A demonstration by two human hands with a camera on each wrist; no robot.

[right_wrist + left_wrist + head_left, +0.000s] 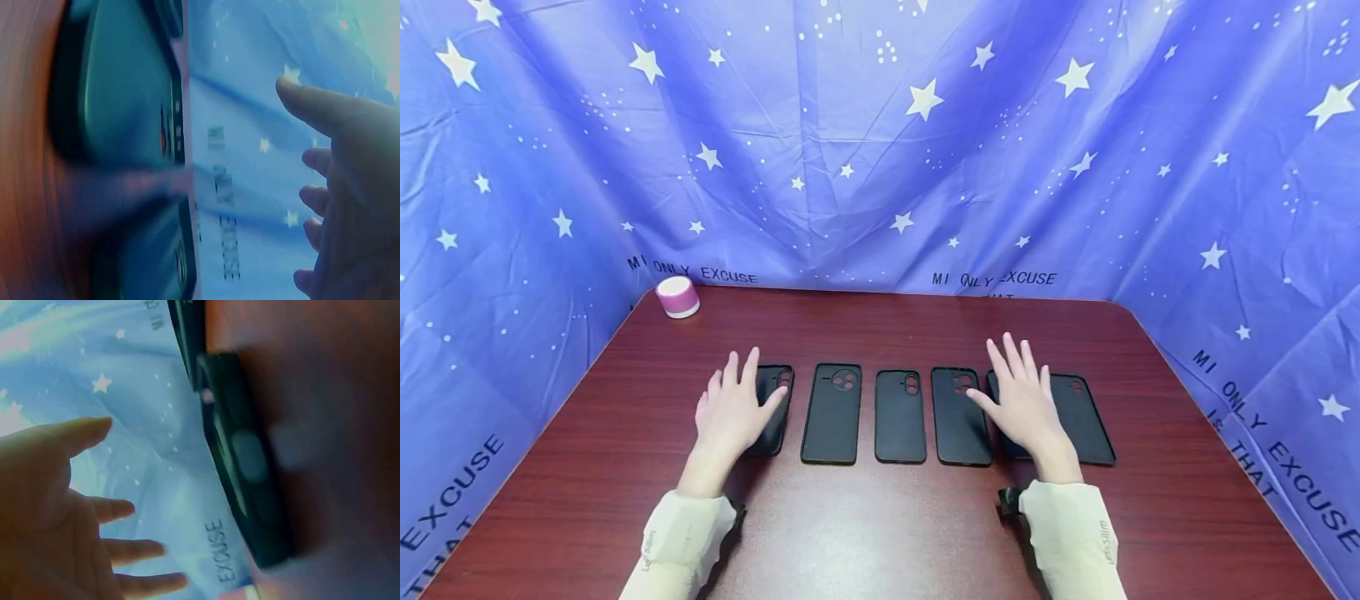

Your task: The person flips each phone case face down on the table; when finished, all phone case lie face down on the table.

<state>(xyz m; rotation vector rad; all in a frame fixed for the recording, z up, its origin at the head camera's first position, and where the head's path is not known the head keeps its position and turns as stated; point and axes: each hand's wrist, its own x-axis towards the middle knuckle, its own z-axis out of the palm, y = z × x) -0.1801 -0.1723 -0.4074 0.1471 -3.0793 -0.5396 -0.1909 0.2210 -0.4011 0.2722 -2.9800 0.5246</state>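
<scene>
We see the left hand [730, 417] with its fingers straight and spread wide above the leftmost phone case [767, 437], which shows below its thumb. Between the two thumbs we find the second case [831, 427] and the third case [900, 427]. The right hand [1028, 410] is splayed too, its thumb tip over the fourth case [961, 429], its palm above the fifth case [1011, 447], and the sixth case [1088, 427] just past its little finger.

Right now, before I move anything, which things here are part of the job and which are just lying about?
Likely part of the job:
black phone cases, in a row
reddish-brown table under them

Apparently just about:
pink-and-white round container, far left corner
starry cloth behind
</scene>
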